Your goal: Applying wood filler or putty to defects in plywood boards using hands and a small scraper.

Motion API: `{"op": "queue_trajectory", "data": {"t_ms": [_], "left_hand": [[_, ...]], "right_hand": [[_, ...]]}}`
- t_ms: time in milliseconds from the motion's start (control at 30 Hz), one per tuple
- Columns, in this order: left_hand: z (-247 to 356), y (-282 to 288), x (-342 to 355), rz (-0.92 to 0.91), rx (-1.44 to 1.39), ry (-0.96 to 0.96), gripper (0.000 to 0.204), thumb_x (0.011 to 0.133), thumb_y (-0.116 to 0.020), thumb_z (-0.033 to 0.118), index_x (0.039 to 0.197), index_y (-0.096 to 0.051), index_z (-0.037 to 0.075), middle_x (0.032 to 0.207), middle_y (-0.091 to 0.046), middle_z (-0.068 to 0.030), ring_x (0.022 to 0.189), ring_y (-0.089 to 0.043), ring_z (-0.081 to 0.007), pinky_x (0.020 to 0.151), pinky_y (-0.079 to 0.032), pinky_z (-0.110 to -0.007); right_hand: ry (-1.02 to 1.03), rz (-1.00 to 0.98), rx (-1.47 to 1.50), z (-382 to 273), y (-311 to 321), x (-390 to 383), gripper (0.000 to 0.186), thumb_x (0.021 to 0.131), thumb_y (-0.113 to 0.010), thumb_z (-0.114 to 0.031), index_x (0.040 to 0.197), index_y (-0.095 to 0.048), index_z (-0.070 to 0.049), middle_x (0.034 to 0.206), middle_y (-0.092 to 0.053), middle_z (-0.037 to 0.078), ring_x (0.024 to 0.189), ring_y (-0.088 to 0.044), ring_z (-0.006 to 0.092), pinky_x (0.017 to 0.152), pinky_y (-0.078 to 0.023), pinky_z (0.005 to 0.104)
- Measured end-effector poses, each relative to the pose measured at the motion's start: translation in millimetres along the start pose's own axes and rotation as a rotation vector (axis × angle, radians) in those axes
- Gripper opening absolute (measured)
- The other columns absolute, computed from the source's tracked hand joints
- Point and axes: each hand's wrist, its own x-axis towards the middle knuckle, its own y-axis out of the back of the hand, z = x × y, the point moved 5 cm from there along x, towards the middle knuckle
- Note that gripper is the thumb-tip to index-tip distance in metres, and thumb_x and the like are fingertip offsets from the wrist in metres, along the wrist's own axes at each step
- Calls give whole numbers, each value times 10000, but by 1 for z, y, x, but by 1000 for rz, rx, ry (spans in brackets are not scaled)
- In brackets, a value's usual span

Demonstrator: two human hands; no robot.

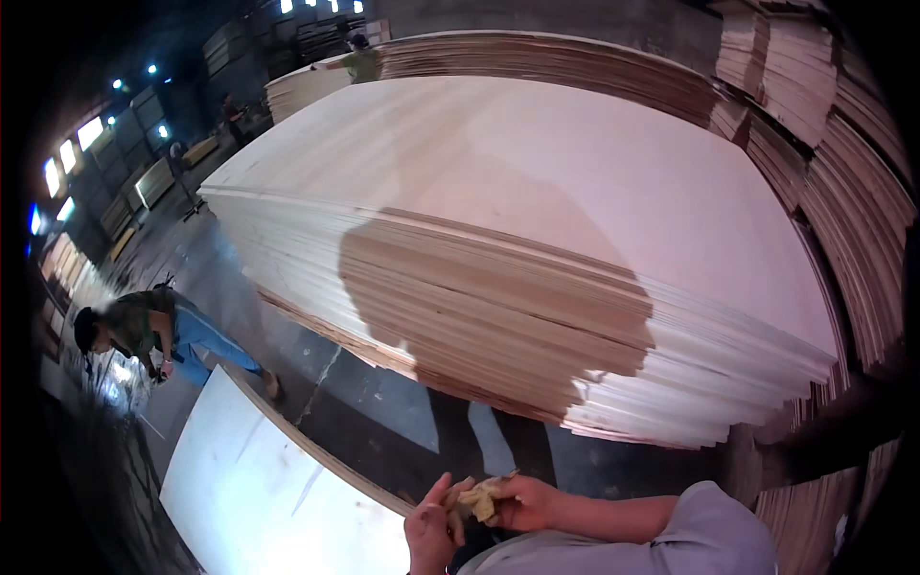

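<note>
Close in front of my body, at the lower edge, my right hand grips a crumpled yellow cloth-like piece; whether it is a glove or a rag I cannot make out. Beside it is my left hand, its thumb and fingers apart, with the fingertips close to the yellow piece. Whether they touch it is hard to see. Both hands are held above the near corner of a low stack of pale wood sheets. Beyond them stands a large stack of thin pale veneer sheets, my shadow falling across it.
A co-worker bends over at the left, near the end of the low stack. A dark floor strip runs between the two stacks. Further sheet stacks line the right side and the back. Another person stands far off.
</note>
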Motion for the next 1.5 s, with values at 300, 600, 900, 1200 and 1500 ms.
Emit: {"op": "queue_trajectory", "data": {"t_ms": [300, 600, 900, 1200, 1500], "left_hand": [[-33, -102, 80, -749, 599, -608, 566, 832, -742, 74, 1376, -607, 154, 1417, -593, -102, 1128, -679, -312, 845, -602, -343], [-86, -166, 127, -1158, 724, -753, 853, 697, -772, 42, 1488, -483, 180, 1309, -672, -78, 946, -738, -256, 709, -612, -313], [-139, -286, 90, -1475, 433, -72, 984, 785, -851, 123, 1577, -270, 66, 1343, -649, -114, 1151, -656, -231, 960, -541, -328], [-187, -362, 42, -1633, 281, 895, 531, 938, -693, 51, 1428, -495, -8, 1367, -632, -117, 1135, -622, -135, 944, -514, -275], [-83, -579, 69, -1201, 557, -541, 22, 908, -685, 39, 916, -682, 19, 883, -666, -22, 800, -611, -94, 701, -503, -242]], "right_hand": [[299, 165, 266, -68, 75, -40, 316, 933, -528, -110, 1238, -572, -43, 1238, -630, 130, 1194, -602, 303, 1084, -439, 515], [694, 179, 529, -72, 125, -70, 341, 971, -521, -172, 1285, -569, -47, 1303, -613, 152, 1236, -578, 333, 1100, -430, 519], [892, 36, 488, -51, 166, -180, 388, 981, -490, -152, 1345, -505, -17, 1276, -607, 165, 1169, -610, 329, 1036, -477, 484], [1281, 256, 623, -41, 149, -274, 366, 892, -608, -163, 1232, -591, -29, 1165, -646, 156, 983, -620, 293, 741, -485, 422], [1453, 535, 476, -30, 252, -497, 228, 868, -584, -45, 1089, -640, -42, 1045, -698, 150, 945, -677, 317, 697, -528, 444]]}}
